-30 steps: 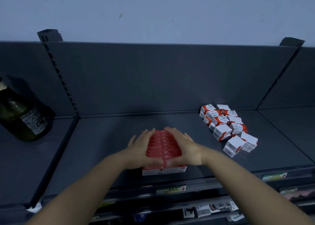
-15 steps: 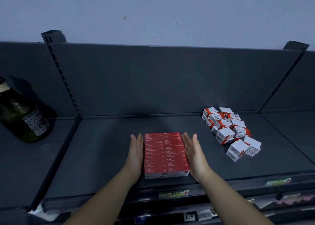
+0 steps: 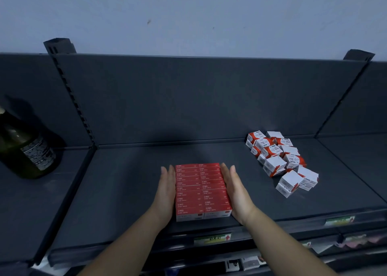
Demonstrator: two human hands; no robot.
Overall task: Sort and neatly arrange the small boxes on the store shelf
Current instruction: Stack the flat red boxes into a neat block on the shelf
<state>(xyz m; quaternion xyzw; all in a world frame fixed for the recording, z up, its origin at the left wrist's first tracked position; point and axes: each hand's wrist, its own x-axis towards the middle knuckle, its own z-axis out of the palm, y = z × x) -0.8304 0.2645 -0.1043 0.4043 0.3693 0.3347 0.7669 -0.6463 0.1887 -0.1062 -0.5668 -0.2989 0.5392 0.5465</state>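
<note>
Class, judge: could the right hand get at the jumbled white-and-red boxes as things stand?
Probably yes: only bare shelf lies between the right hand and the jumbled boxes.

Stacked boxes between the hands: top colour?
Red tops with small white print; the stacked boxes have pale front ends. Head view only.

One view only: the head camera sat above and just in front of the dark shelf [image 3: 129,192], tilted forward and down, near enough for the left hand [image 3: 166,194] and right hand [image 3: 236,194] to reach in from the bottom edge. The block of red boxes [image 3: 202,190] landed just below centre, and the wide lens bowed the back panel [image 3: 188,98], taking in the wall [image 3: 188,14] above, a green bottle [image 3: 25,146] cut by the left edge and the loose white-and-red boxes [image 3: 280,160] off to the right
</note>
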